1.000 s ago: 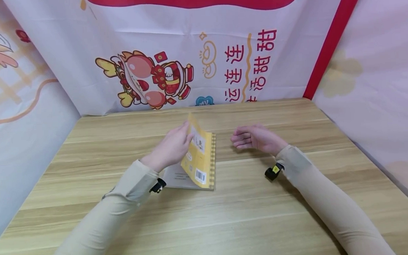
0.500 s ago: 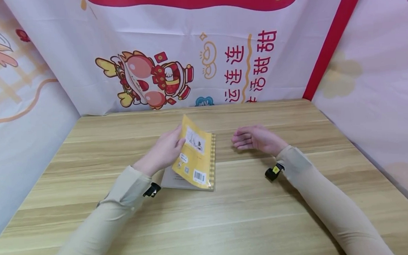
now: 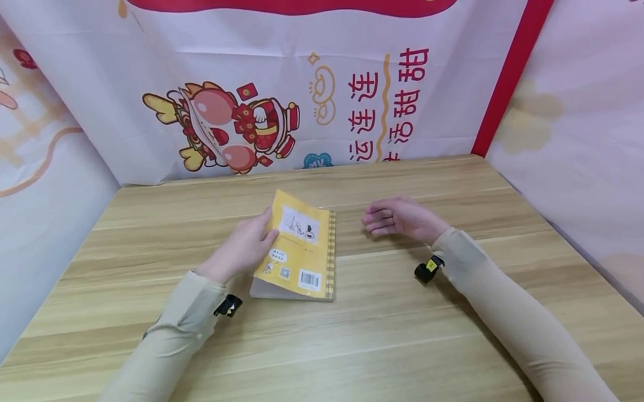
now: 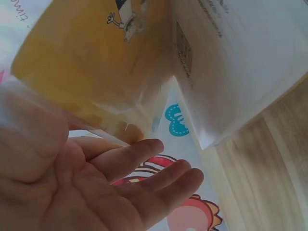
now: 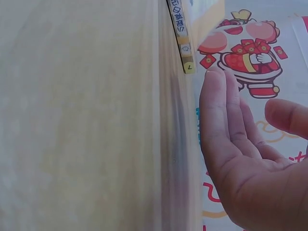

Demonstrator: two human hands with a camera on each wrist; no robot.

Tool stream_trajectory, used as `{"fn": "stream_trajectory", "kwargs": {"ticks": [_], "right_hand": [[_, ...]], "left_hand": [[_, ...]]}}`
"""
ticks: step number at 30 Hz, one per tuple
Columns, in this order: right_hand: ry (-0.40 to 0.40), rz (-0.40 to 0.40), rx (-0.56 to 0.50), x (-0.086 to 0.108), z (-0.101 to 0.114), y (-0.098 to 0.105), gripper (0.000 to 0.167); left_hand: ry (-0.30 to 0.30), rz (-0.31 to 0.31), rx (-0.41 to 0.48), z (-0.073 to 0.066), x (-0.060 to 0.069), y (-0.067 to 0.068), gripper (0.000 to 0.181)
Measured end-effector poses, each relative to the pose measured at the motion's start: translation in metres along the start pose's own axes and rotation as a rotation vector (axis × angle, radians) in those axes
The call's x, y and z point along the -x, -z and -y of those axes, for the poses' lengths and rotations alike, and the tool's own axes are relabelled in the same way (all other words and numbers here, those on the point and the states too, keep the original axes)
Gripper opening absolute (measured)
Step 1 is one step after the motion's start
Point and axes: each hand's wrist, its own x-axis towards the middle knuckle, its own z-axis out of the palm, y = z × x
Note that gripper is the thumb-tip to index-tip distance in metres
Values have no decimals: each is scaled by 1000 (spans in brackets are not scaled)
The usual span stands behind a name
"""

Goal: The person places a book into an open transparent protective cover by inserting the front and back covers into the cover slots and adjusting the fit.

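Note:
A yellow book (image 3: 305,252) with a checked spine strip lies on the table, its back cover lifted at a low angle over the pages. My left hand (image 3: 241,245) pinches that cover's left edge between thumb and fingers. In the left wrist view, the cover's yellow inside (image 4: 91,62) bends away from a white page (image 4: 245,62). The other fingers (image 4: 166,192) extend below it. To the right of the book, my right hand (image 3: 405,217) rests on its side with relaxed fingers, touching nothing but the table. The right wrist view shows the book's spine (image 5: 180,36) beyond the fingertips.
The wood-grain table (image 3: 327,354) spreads around the book on all sides. A white printed cloth (image 3: 273,37) with a cartoon figure hangs behind the back edge. More cloth hangs on the left (image 3: 54,145) and right (image 3: 581,156).
My left hand has brought the cover leftward and down from near upright to a low slant over the pages. The right hand has stayed in place. The head view has shifted slightly.

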Motion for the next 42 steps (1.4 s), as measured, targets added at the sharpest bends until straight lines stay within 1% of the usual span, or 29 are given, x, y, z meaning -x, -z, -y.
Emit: {"fn": "stream_trajectory", "kwargs": {"ticks": [8, 15, 22, 30, 36, 42], "right_hand": [[-5, 4, -1, 2, 1, -3, 44], [-5, 11, 11, 3, 2, -5, 42], [-6, 18, 25, 2, 1, -7, 45], [-5, 35, 33, 2, 0, -10, 46], [-23, 45, 21, 3, 0, -12, 45], [-62, 98, -20, 6, 2, -20, 45]], "left_hand": [[37, 31, -5, 6, -1, 1, 66], [39, 43, -14, 10, -1, 1, 66], [43, 61, -58, 12, -2, 0, 69], [49, 76, 3, 14, -2, -1, 64], [73, 89, -18, 17, -3, -3, 65], [85, 90, -8, 18, -5, -6, 63]]}}
